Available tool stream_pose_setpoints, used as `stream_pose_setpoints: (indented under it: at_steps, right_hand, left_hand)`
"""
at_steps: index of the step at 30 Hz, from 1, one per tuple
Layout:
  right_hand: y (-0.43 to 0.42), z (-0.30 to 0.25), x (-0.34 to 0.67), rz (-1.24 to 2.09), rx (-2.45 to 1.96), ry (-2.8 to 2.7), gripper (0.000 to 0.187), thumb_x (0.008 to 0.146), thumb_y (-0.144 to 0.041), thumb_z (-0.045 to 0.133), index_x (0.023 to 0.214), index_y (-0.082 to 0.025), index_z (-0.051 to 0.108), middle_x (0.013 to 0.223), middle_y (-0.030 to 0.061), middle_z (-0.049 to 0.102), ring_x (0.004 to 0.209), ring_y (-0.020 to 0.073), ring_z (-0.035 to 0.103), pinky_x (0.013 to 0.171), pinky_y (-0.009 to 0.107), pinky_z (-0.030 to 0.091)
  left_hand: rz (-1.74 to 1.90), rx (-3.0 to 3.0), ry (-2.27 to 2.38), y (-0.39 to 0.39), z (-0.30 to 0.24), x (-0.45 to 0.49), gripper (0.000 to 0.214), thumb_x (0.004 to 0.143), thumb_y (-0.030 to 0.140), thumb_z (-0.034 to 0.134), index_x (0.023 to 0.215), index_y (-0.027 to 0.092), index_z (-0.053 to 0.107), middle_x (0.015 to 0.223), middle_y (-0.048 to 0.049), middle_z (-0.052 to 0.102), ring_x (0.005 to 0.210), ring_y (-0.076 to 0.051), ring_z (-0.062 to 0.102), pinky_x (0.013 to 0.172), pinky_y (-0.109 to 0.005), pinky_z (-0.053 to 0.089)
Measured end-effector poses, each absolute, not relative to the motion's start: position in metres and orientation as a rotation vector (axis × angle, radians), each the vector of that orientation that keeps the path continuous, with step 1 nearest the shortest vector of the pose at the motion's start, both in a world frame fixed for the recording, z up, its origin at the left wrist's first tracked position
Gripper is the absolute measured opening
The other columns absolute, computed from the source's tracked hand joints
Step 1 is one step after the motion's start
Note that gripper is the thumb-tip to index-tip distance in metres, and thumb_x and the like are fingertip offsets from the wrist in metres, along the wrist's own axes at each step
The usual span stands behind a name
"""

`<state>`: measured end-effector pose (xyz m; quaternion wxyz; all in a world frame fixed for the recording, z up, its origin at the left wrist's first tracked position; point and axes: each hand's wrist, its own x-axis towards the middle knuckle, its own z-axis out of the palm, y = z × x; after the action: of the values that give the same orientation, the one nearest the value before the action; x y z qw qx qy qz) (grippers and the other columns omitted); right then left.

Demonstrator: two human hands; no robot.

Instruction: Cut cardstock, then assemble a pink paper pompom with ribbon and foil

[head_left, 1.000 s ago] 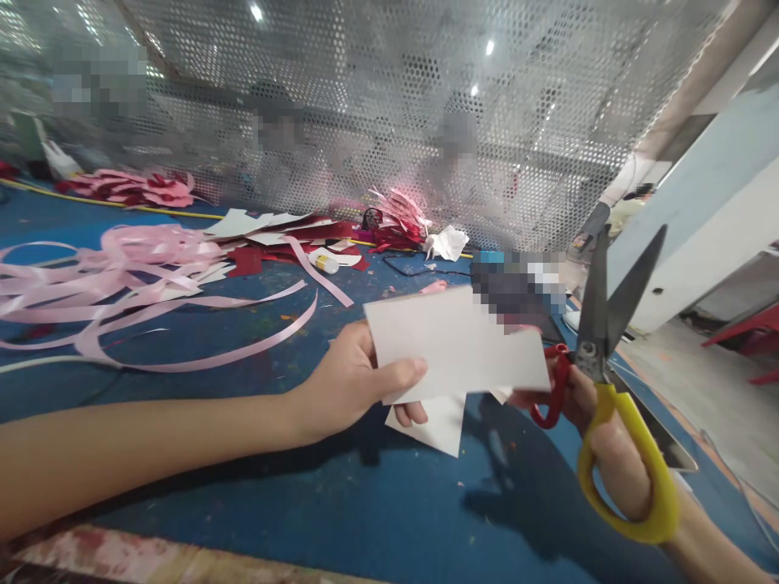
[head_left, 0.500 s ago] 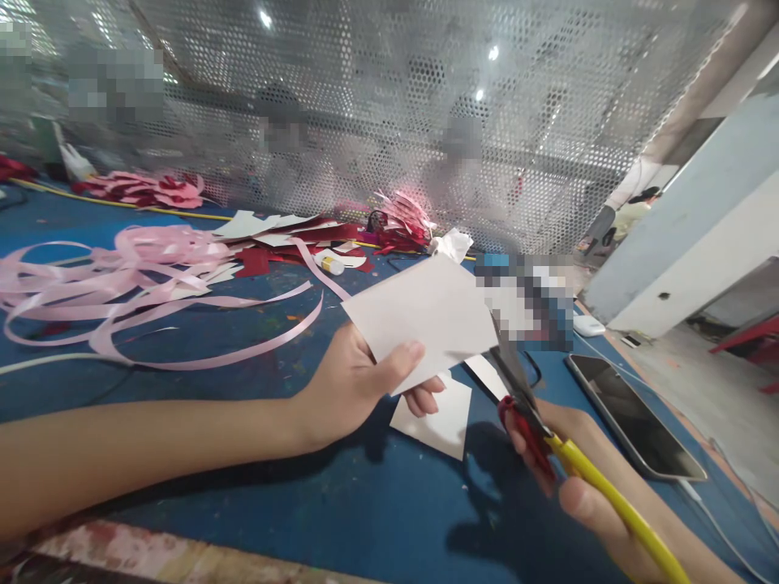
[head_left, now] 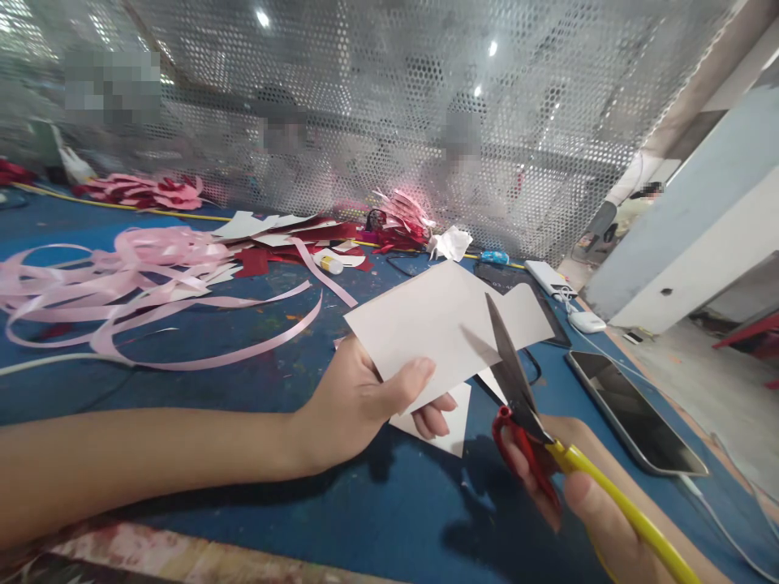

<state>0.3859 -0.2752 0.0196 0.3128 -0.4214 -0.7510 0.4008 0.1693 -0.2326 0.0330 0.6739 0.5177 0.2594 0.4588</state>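
Observation:
My left hand (head_left: 359, 401) pinches a white sheet of card (head_left: 438, 324) by its near left corner, thumb on top, and holds it above the blue table (head_left: 243, 503). My right hand (head_left: 584, 503) grips a pair of scissors (head_left: 523, 405) with one red and one yellow handle. Their blades lie across the card's right part, pointing away from me. A white offcut (head_left: 447, 422) rests on the table under my left fingers.
Loops of pink ribbon (head_left: 134, 284) spread over the table's left side. Red and white paper scraps (head_left: 286, 239) lie further back by a perforated metal screen (head_left: 389, 122). A dark phone (head_left: 633, 414) and a white cable lie at the right, near the table edge.
The scissors came down from upright at the right and now lie across the card. My left hand has tilted and lowered the card slightly.

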Motion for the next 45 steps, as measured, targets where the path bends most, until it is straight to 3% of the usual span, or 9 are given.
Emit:
stream_pose_setpoints:
  at_steps: [6,9,13,15,17,27,33,39,45]
  right_hand:
    - [-0.277,0.018,0.388,1.087,-1.329,-1.92,0.054,0.082,-0.07,0.039,0.062,-0.02,0.031,0.053,-0.0051,0.023,0.048,0.0085,0.022,0.042,0.025,0.013]
    - [-0.277,0.016,0.391,1.029,-1.395,-1.93,0.054,0.082,-0.069,0.04,0.061,-0.021,0.031,0.053,-0.0047,0.022,0.05,0.0094,0.022,0.044,0.026,0.013]
    - [-0.273,0.013,0.392,1.008,-1.273,-1.997,0.058,0.077,-0.075,0.042,0.063,-0.019,0.044,0.054,-0.001,0.042,0.05,0.0118,0.041,0.047,0.024,0.029]
    - [-0.271,0.012,0.392,0.991,-1.166,-2.01,0.065,0.07,-0.081,0.043,0.073,-0.017,0.052,0.067,0.0043,0.056,0.06,0.017,0.053,0.054,0.026,0.041]
    - [-0.27,0.01,0.391,0.968,-1.096,-2.019,0.071,0.066,-0.085,0.042,0.082,-0.017,0.055,0.078,0.0075,0.061,0.068,0.0204,0.056,0.059,0.027,0.045]
    - [-0.278,0.014,0.384,0.894,-1.261,-1.99,0.061,0.081,-0.076,0.03,0.063,-0.019,0.044,0.052,-0.0018,0.045,0.047,0.0108,0.039,0.047,0.026,0.028]
    - [-0.28,0.013,0.38,0.877,-1.297,-1.975,0.058,0.086,-0.07,0.027,0.059,-0.021,0.041,0.045,-0.0034,0.041,0.042,0.0102,0.037,0.044,0.026,0.027]
    - [-0.28,0.005,0.384,0.889,-1.36,-1.957,0.052,0.088,-0.061,0.037,0.056,-0.021,0.037,0.037,-0.0055,0.038,0.032,0.0077,0.035,0.037,0.024,0.023]
    - [-0.276,0.007,0.384,0.82,-1.405,-1.971,0.057,0.09,-0.06,0.032,0.05,-0.02,0.04,0.033,-0.0046,0.038,0.03,0.0071,0.036,0.034,0.023,0.025]
  left_hand:
    - [1.042,1.168,0.566,-0.23,0.026,0.17,0.018,0.083,0.022,0.06,0.073,0.008,0.065,0.061,-0.0005,0.068,0.048,-0.008,0.064,0.046,-0.013,0.053]
    - [1.035,1.168,0.573,-0.231,0.029,0.169,0.019,0.083,0.021,0.06,0.071,0.008,0.065,0.061,-0.0009,0.068,0.048,-0.008,0.064,0.046,-0.013,0.053]
    - [1.003,1.181,0.603,-0.234,0.032,0.17,0.021,0.082,0.023,0.061,0.069,0.007,0.065,0.059,-0.0019,0.067,0.046,-0.009,0.062,0.044,-0.014,0.051]
    - [0.927,1.191,0.6,-0.237,0.03,0.172,0.024,0.082,0.027,0.061,0.068,0.007,0.065,0.059,-0.0022,0.065,0.046,-0.009,0.061,0.044,-0.014,0.051]
    - [0.857,1.187,0.588,-0.241,0.027,0.174,0.027,0.082,0.03,0.062,0.068,0.007,0.064,0.059,-0.0024,0.064,0.046,-0.008,0.061,0.044,-0.014,0.05]
    - [0.811,1.149,0.576,-0.247,0.031,0.179,0.032,0.079,0.037,0.063,0.065,0.009,0.062,0.055,-0.0017,0.06,0.044,-0.008,0.058,0.042,-0.013,0.047]
    - [0.804,1.177,0.582,-0.244,0.026,0.177,0.029,0.082,0.034,0.061,0.068,0.009,0.063,0.057,-0.002,0.062,0.045,-0.008,0.059,0.043,-0.014,0.048]
    - [0.815,1.175,0.589,-0.243,0.026,0.178,0.027,0.082,0.032,0.061,0.068,0.009,0.062,0.057,-0.002,0.062,0.045,-0.008,0.059,0.042,-0.014,0.047]
    - [0.691,1.199,0.593,-0.247,0.02,0.179,0.027,0.081,0.036,0.059,0.073,0.01,0.061,0.059,-0.0021,0.062,0.041,-0.007,0.056,0.042,-0.015,0.047]
